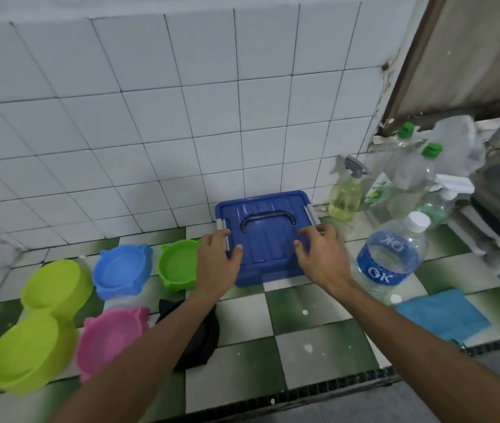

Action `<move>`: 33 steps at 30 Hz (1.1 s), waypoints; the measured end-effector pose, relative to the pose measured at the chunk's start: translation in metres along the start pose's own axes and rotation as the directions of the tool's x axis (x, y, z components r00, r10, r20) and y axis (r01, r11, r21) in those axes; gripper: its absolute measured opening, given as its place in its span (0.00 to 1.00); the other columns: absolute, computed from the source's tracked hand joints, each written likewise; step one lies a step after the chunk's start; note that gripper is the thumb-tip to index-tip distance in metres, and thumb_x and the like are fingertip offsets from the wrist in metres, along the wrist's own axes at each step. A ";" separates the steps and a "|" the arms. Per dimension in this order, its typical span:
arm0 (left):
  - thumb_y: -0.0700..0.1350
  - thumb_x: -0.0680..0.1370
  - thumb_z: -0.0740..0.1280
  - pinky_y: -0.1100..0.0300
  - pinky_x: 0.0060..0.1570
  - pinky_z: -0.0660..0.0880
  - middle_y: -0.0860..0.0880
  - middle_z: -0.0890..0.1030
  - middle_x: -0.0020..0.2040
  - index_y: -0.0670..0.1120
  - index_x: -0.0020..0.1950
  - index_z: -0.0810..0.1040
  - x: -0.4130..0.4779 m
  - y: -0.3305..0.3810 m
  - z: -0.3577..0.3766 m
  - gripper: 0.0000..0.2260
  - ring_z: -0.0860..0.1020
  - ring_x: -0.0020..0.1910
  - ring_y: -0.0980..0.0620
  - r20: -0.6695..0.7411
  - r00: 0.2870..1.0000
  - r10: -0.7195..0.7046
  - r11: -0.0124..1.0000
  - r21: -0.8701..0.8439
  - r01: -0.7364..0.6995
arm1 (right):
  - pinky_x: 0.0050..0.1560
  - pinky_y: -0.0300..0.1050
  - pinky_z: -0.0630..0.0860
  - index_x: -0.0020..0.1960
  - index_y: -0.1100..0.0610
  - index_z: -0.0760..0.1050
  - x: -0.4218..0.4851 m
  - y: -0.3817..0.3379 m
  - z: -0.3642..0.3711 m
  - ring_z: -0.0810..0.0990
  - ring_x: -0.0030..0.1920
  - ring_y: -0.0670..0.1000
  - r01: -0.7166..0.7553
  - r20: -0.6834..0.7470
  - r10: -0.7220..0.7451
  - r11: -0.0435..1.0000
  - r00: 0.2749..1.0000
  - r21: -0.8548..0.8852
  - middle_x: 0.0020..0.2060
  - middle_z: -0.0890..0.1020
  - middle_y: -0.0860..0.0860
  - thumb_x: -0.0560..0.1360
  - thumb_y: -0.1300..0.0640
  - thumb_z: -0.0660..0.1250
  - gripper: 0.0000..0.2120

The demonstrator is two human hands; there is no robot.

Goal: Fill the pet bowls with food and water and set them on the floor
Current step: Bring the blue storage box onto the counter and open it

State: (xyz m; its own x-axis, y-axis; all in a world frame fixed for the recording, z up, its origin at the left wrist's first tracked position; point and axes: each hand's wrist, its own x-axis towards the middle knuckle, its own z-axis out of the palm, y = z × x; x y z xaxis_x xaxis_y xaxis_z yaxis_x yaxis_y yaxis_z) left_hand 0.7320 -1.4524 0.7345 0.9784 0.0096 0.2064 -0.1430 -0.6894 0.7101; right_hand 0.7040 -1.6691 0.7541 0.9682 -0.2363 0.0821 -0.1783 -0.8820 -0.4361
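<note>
Blue plastic makes up the food box (268, 239). It sits far back on the green and white tiles (303, 331), right up against the white wall (151, 117). Its lid is on. The lid has a dark curved handle (268, 219) on top and a grey clip (312, 213) on each side.

Both hands hold this box by its sides. The left hand (216, 261) is on the left edge. Its fingers bend down over the left clip, and its thumb (238, 250) lies flat on the lid. The right hand (322, 254) is on the right edge. Its bent fingers (319, 230) touch the side by the right clip, and its thumb rests on the lid too. The handle is between the two hands, a bit farther back, and no finger touches it.

Just to the right of the box stands a clear water bottle (390, 257) with a blue label and a white cap. It has water in it.

Left of the box is a small green bowl (178, 267), then a blue bowl (123, 270). Nearer are a pink bowl (111, 340) and a black bowl (199, 337), partly hidden under the left arm. A big lime double bowl (41, 325) sits far left. I see no food or water in the bowls.

A blue cloth (444, 315) lies near right. A yellow spray bottle (346, 193) stands far right.
</note>
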 end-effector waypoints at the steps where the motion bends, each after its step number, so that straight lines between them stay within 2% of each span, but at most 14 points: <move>1: 0.47 0.78 0.68 0.61 0.60 0.65 0.42 0.74 0.61 0.43 0.67 0.73 0.007 -0.003 0.000 0.19 0.72 0.60 0.47 0.015 0.999 -0.030 1.000 -0.002 0.030 | 0.62 0.57 0.72 0.67 0.51 0.73 0.007 -0.003 0.002 0.69 0.65 0.62 -0.028 0.023 0.029 0.999 0.999 -0.040 0.66 0.70 0.59 0.79 0.47 0.63 0.18; 6: 0.51 0.80 0.65 0.54 0.65 0.67 0.39 0.69 0.69 0.44 0.74 0.64 0.032 -0.017 0.003 0.25 0.70 0.66 0.43 0.124 0.981 -0.148 0.989 -0.006 0.150 | 0.69 0.62 0.67 0.74 0.48 0.65 0.031 0.000 0.017 0.63 0.71 0.65 -0.127 0.094 0.137 0.986 0.986 -0.106 0.72 0.64 0.62 0.79 0.43 0.61 0.24; 9: 0.50 0.81 0.64 0.53 0.63 0.69 0.40 0.71 0.69 0.44 0.75 0.62 0.038 -0.027 0.007 0.25 0.72 0.66 0.42 0.157 0.972 -0.175 0.984 -0.015 0.179 | 0.66 0.60 0.69 0.75 0.49 0.62 0.034 0.000 0.022 0.66 0.70 0.67 -0.174 0.151 0.177 0.984 0.973 -0.030 0.73 0.62 0.63 0.79 0.43 0.60 0.26; 12: 0.49 0.81 0.64 0.49 0.64 0.71 0.41 0.72 0.70 0.43 0.75 0.62 0.042 -0.032 0.010 0.24 0.73 0.66 0.42 0.165 0.972 -0.169 0.984 -0.030 0.176 | 0.63 0.58 0.71 0.75 0.50 0.62 0.034 -0.002 0.023 0.69 0.66 0.68 -0.178 0.148 0.171 0.983 0.974 0.034 0.70 0.63 0.63 0.80 0.44 0.60 0.26; 19: 0.42 0.82 0.62 0.54 0.68 0.66 0.42 0.70 0.71 0.41 0.76 0.62 0.028 -0.031 0.013 0.22 0.70 0.69 0.45 0.140 0.977 -0.163 0.982 -0.068 0.174 | 0.62 0.59 0.71 0.75 0.51 0.61 0.025 0.002 0.020 0.69 0.64 0.67 -0.157 0.164 0.153 0.988 0.975 0.010 0.69 0.63 0.63 0.80 0.44 0.59 0.25; 24: 0.43 0.82 0.62 0.59 0.53 0.69 0.40 0.75 0.62 0.43 0.74 0.64 0.004 -0.028 0.010 0.20 0.72 0.54 0.52 0.095 0.982 -0.164 0.985 -0.037 0.168 | 0.63 0.60 0.71 0.74 0.50 0.60 0.005 0.007 0.015 0.69 0.64 0.67 -0.124 0.194 0.122 0.992 0.974 -0.001 0.68 0.63 0.63 0.81 0.44 0.58 0.25; 29: 0.43 0.82 0.62 0.56 0.51 0.72 0.41 0.76 0.59 0.44 0.74 0.64 -0.021 -0.025 0.007 0.21 0.74 0.53 0.49 0.081 0.979 -0.187 0.981 -0.033 0.190 | 0.62 0.61 0.71 0.73 0.51 0.60 -0.019 0.014 0.010 0.70 0.62 0.69 -0.093 0.213 0.097 0.995 0.972 -0.030 0.67 0.63 0.64 0.80 0.44 0.58 0.24; 33: 0.43 0.82 0.62 0.58 0.48 0.71 0.42 0.76 0.58 0.43 0.73 0.64 -0.039 -0.025 0.003 0.20 0.75 0.51 0.49 0.079 0.980 -0.183 0.983 -0.014 0.185 | 0.61 0.60 0.73 0.72 0.50 0.60 -0.032 0.018 0.007 0.71 0.61 0.68 -0.085 0.235 0.091 0.996 0.968 -0.034 0.65 0.64 0.63 0.79 0.42 0.59 0.24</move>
State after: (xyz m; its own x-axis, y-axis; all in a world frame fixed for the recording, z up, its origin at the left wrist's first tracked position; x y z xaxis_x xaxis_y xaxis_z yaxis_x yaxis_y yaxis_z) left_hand 0.6976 -1.4380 0.7066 0.9967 0.0786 0.0189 0.0384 -0.6655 0.7454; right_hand 0.6707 -1.6744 0.7374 0.9621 -0.2126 -0.1707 -0.2656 -0.8723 -0.4106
